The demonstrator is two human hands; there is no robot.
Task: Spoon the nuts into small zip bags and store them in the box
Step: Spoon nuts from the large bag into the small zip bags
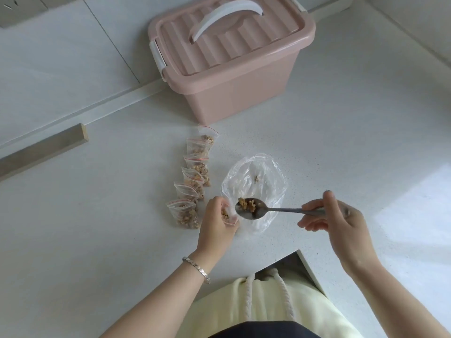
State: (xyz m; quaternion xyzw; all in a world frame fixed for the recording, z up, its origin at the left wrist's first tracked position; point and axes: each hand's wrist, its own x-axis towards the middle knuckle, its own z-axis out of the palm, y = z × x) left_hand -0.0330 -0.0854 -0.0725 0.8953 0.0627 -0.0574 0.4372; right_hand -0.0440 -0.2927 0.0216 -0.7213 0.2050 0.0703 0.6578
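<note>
Gripping small clear red-strip zip bag in fingers of left hand; pinching grey metal spoon in fingers of right hand. Brown nuts in bowl, beside left fingers. Risk: spill onto white counter if tilted short of bag mouth.

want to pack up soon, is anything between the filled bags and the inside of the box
Yes: the lid sits closed on the pink box. Nothing lies on the counter between it and the filled bags.

Silver link bracelet on the left wrist — pale yellow top, white braided drawstrings
</note>
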